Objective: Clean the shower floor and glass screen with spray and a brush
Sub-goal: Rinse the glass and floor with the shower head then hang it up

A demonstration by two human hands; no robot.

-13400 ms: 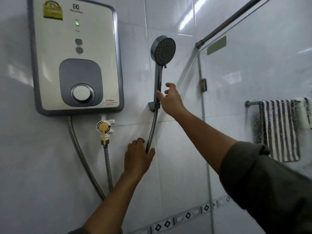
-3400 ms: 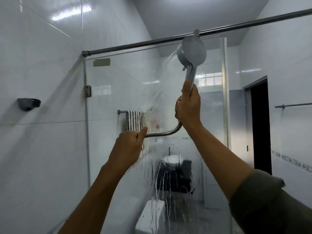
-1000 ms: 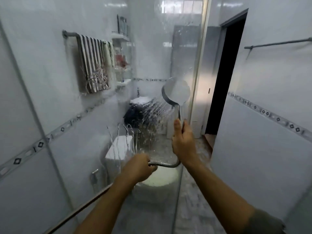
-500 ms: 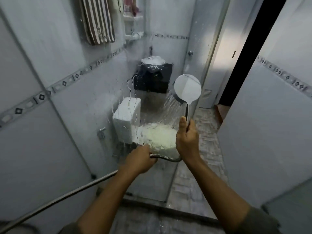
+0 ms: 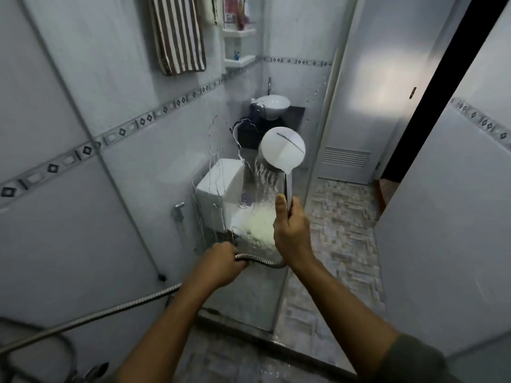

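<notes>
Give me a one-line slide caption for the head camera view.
Right hand aims the running shower head at the glass screen while the left hand holds the hose.

Dim, cool light; soft glare on the door (image 5: pixel 387 78); wide-angle bending at the edges.

Right hand (image 5: pixel 290 230) raised, thumb up, gripping shower handle (image 5: pixel 287 185); left hand (image 5: pixel 221 265) lower, gripping hose (image 5: pixel 124 307).

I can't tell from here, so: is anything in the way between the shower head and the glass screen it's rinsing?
Nothing visible does. The right hand holds the shower head close to the glass screen and the water strikes it directly. The toilet is behind the glass; the left hand grips the hose below the spray.
</notes>
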